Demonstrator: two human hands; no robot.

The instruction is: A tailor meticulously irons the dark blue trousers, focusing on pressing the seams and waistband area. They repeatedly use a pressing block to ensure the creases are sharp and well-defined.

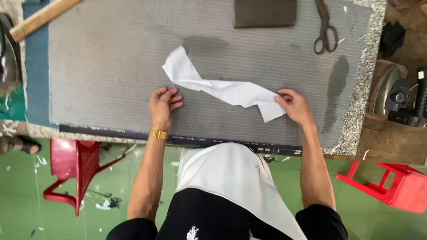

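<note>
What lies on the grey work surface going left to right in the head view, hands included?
Wooden stick → left hand → white fabric strip → dark flat block → right hand → scissors.

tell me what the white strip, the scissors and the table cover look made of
White strip: thin matte cloth, going by its soft folds. Scissors: dark, dull metal, perhaps rusted. Table cover: grey ribbed fabric or padding, going by its fine lines.

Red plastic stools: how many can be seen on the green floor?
2. One red stool lies tipped on the floor at the left; another red stool stands at the right, partly cut off. Others may be hidden under the table.
</note>
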